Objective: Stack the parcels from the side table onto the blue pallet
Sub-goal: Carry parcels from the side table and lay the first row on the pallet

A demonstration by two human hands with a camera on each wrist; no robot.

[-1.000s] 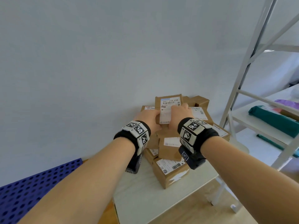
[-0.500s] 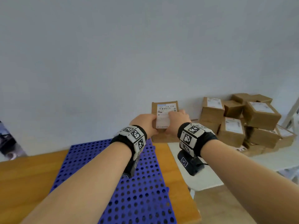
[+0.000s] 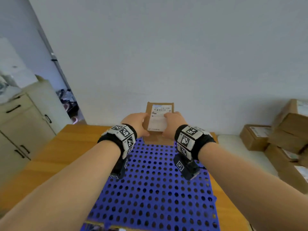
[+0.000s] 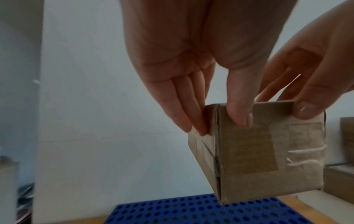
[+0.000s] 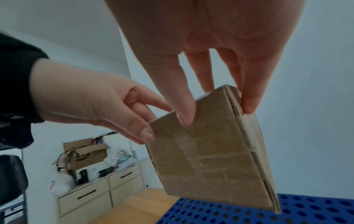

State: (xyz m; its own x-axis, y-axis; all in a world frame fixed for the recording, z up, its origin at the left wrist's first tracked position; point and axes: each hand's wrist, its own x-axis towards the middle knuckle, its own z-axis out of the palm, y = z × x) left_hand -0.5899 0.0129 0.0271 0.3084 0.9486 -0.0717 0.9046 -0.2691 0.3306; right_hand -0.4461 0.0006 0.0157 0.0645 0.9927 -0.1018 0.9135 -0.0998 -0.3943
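A small brown cardboard parcel (image 3: 158,120) with a white shipping label hangs in the air above the far end of the blue perforated pallet (image 3: 155,189). My left hand (image 3: 139,123) pinches its left side, and my right hand (image 3: 173,123) pinches its right side. In the left wrist view the left hand (image 4: 216,122) has its thumb on the near face of the parcel (image 4: 258,159) and its fingers on the side. In the right wrist view the right hand (image 5: 216,109) grips the top edge of the parcel (image 5: 210,154), which floats a little above the pallet (image 5: 287,212).
The pallet lies on a wooden table (image 3: 55,157). To the right, several more brown parcels (image 3: 286,135) are piled on a white side table (image 3: 233,147). A beige cabinet (image 3: 21,130) stands at the left. A plain wall is close behind the table.
Both hands lifted the parcel off the pile on the side table and carried it left. It now hangs over the far end of the blue pallet.
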